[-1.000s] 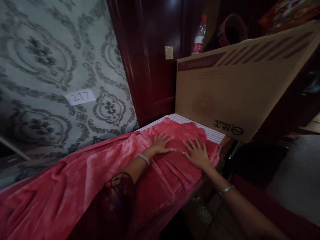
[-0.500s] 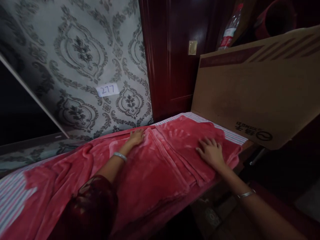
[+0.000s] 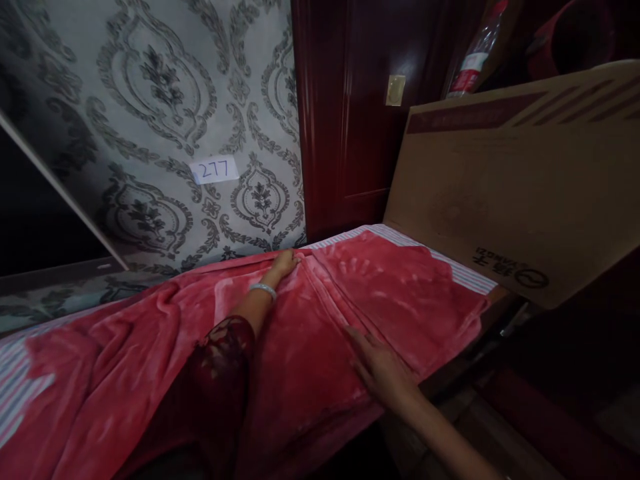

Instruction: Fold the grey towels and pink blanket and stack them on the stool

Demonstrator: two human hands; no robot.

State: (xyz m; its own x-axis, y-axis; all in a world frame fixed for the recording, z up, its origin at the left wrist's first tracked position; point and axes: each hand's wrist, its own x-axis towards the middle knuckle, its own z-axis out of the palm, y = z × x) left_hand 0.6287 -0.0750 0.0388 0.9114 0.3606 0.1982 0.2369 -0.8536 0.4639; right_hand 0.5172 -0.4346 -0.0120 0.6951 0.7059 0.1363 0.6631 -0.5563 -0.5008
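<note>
A plush red blanket lies spread over a striped sheet, with overlapping folded layers meeting in a ridge near its middle. At the far edge by the wall, my left hand is closed on the blanket at the top end of that ridge. My right hand is open, its fingers stretched out over the blanket near the lower part of the same ridge. The palm side of my right hand is hidden. On the left the blanket lies in loose wrinkles; on the right it is smoother.
A large cardboard box stands at the right end of the surface. Behind it is a plastic bottle. A patterned wall and a dark red door border the far side. A dark panel is at the left.
My right hand has moved left and nearer to me, off the right part of the blanket to the middle ridge. My left hand has shifted slightly right and closed on the cloth.
</note>
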